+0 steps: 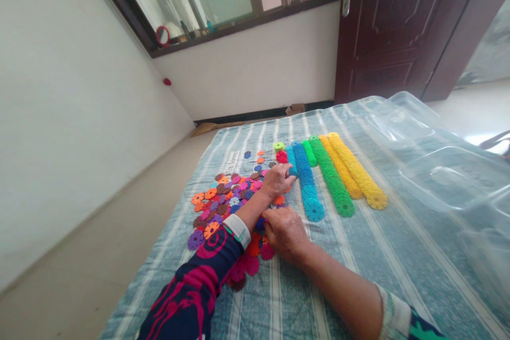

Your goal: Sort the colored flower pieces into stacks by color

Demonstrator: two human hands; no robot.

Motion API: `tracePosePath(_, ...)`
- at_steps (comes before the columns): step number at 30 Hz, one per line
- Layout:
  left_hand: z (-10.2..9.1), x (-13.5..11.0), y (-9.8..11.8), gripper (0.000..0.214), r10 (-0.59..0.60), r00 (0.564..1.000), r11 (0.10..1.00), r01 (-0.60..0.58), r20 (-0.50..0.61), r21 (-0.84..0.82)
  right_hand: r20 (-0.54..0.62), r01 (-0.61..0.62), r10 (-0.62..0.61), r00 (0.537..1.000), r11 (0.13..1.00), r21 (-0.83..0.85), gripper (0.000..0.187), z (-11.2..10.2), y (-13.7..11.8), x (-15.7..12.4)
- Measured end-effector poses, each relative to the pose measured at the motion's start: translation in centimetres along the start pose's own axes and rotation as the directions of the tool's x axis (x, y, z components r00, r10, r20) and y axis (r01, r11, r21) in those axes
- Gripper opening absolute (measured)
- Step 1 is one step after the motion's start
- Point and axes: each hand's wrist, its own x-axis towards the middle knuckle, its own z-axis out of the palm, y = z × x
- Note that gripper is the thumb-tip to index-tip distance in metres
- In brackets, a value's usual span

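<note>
My left hand reaches across the pile, its fingers pinched together at the near end of a short light blue row of notched plastic discs. What the fingertips hold there is hidden. Closer to me, my right hand has curled fingers at the right edge of a mixed pile of flower-shaped discs, in orange, purple, pink, brown and blue. A dark blue disc shows beside its fingertips; whether it is gripped is unclear.
Overlapping rows stand to the right: blue, green and yellow. Small red and lime stacks lie behind my left hand. Clear plastic containers rest on the striped bedcover at right.
</note>
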Motion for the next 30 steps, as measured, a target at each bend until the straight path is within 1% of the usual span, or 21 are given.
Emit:
tracePosePath(13, 0.46, 0.07, -0.33, 0.042, -0.014, 0.999, 0.999, 0.013, -0.030, -0.042, 0.001, -0.005, 0.005, 1.000, 1.000, 0.005, 0.008, 0.11, 0.03, -0.07)
tracePosePath(20, 0.42, 0.02, -0.29, 0.044, -0.024, 0.999, 0.998, 0.023, -0.024, -0.058, -0.014, 0.001, -0.001, 1.000, 1.000, 0.005, 0.008, 0.21, 0.08, -0.05)
tracePosePath(30, 0.63, 0.03, -0.39, 0.045, -0.017, 0.999, 0.998, 0.015, -0.038, -0.054, 0.007, -0.008, 0.008, 1.000, 1.000, -0.003, 0.009, -0.01, 0.03, -0.03)
